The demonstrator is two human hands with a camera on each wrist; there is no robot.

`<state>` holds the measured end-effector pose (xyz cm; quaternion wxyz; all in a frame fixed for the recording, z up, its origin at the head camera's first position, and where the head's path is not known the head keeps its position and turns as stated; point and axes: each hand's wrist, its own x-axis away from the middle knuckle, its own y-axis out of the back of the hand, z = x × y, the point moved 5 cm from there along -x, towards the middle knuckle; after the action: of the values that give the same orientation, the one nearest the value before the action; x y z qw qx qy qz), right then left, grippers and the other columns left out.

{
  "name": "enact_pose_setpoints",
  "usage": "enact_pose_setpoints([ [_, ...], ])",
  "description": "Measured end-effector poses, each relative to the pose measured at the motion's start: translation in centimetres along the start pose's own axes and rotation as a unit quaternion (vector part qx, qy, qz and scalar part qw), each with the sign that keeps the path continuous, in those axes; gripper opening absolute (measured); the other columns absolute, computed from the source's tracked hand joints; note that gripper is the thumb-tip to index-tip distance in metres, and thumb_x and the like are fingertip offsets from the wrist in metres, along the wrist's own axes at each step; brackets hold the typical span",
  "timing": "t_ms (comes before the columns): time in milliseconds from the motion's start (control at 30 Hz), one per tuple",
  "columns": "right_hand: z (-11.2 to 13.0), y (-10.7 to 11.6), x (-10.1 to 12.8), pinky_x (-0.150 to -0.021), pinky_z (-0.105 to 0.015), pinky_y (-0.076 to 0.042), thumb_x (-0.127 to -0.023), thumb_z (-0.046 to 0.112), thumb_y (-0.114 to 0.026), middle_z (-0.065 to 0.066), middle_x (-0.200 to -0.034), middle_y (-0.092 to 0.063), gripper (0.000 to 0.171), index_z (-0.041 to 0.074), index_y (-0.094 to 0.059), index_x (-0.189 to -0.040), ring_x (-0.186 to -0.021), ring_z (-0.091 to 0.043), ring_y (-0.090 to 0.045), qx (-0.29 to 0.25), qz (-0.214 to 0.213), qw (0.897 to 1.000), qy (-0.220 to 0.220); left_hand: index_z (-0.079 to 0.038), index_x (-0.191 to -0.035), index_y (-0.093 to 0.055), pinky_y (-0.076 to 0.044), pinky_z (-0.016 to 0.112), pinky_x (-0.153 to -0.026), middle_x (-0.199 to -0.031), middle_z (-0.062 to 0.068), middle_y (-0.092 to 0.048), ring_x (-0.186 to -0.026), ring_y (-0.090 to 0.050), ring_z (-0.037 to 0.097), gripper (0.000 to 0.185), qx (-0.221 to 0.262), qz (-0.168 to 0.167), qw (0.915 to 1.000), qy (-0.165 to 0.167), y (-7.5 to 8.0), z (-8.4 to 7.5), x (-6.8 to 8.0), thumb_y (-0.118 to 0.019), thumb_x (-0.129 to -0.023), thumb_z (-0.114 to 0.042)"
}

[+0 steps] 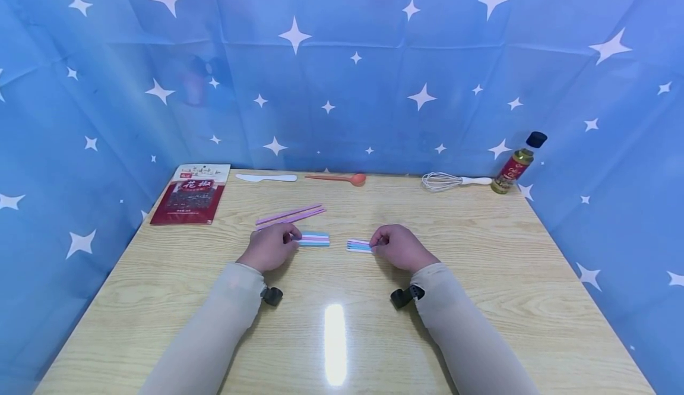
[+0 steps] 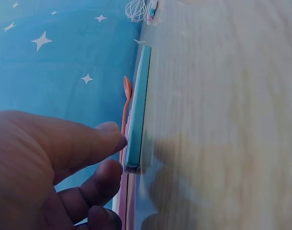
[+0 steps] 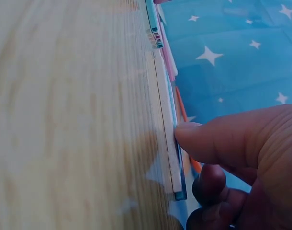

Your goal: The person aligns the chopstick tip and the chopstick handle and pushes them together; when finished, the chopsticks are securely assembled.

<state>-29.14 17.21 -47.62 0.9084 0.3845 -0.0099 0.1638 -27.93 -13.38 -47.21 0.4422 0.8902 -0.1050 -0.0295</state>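
Sleeves (image 1: 214, 324), pale, two, nearest, each with one black wrist camera (image 1: 272, 296). Hands, two: left hand (image 1: 269, 247) at the left bundle's left end, right hand (image 1: 399, 246) at the right bundle's right end. Both part-curled, thumb and forefinger slightly parted in the wrist views; whether either pinches or merely touches cannot be told. Stick bundles, two, mid-table, end to end with a gap: left bundle (image 1: 315, 239); right bundle (image 1: 359, 246). Sticks within: not reliably countable. Risk: uneven pressure at one end could fan a bundle apart. Loose pink sticks (image 1: 289, 214), two, just beyond the left hand; a brushing knuckle could skew them. Spice bag (image 1: 192, 196), one, far left. Bottle (image 1: 513, 169), one, standing far right. Whisk (image 1: 470, 180), one, handle toward the bottle. White knife (image 1: 272, 178), one, and red spoon (image 1: 357, 179), one, along the far edge.
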Motion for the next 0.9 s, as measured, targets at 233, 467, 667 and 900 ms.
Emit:
enact_pose_setpoints([
  [233,0.17,-0.03,-0.01,-0.069,-0.035,-0.044,-0.096,0.006,-0.073,-0.003,-0.081,-0.060,0.009,0.013,-0.074,-0.091,-0.075,-0.021,-0.053,-0.002,0.004,1.000,0.003,-0.019,-0.114,-0.073,-0.031,0.050,-0.091,-0.082,-0.003,-0.061,-0.077,-0.055,0.017,0.016,0.001,0.004,0.9999,0.009,-0.14,0.21,-0.10,-0.071,-0.099,-0.020],
  [467,0.16,0.00,0.00,-0.069,-0.034,-0.044,-0.097,0.009,-0.073,-0.003,-0.083,-0.060,0.003,0.010,-0.076,-0.096,-0.076,-0.020,-0.053,0.002,0.005,1.000,-0.003,-0.019,-0.116,-0.071,-0.030,0.050,-0.090,-0.080,-0.004,-0.059,-0.076,-0.054,0.017,0.017,-0.007,0.009,0.9999,0.010,-0.19,0.33,-0.19,-0.071,-0.099,-0.020],
  [667,0.24,-0.08,0.02,-0.068,-0.033,-0.044,-0.097,0.009,-0.073,-0.003,-0.083,-0.060,0.003,0.010,-0.075,-0.095,-0.075,-0.019,-0.053,0.015,0.006,1.000,-0.004,-0.018,-0.115,-0.070,-0.029,0.052,-0.091,-0.076,-0.004,-0.056,-0.075,-0.052,0.018,0.017,-0.005,0.010,0.9997,0.021,-0.15,0.33,-0.09,-0.070,-0.098,-0.019],
  [900,0.41,-0.11,0.06,-0.066,-0.033,-0.043,-0.097,0.008,-0.073,-0.003,-0.082,-0.060,0.005,0.010,-0.072,-0.092,-0.072,-0.019,-0.052,0.029,0.005,1.000,-0.005,-0.017,-0.111,-0.070,-0.032,0.054,-0.096,-0.085,-0.003,-0.063,-0.081,-0.056,0.018,0.013,-0.012,0.016,0.9994,0.027,-0.32,0.53,-0.13,-0.071,-0.098,-0.019],
])
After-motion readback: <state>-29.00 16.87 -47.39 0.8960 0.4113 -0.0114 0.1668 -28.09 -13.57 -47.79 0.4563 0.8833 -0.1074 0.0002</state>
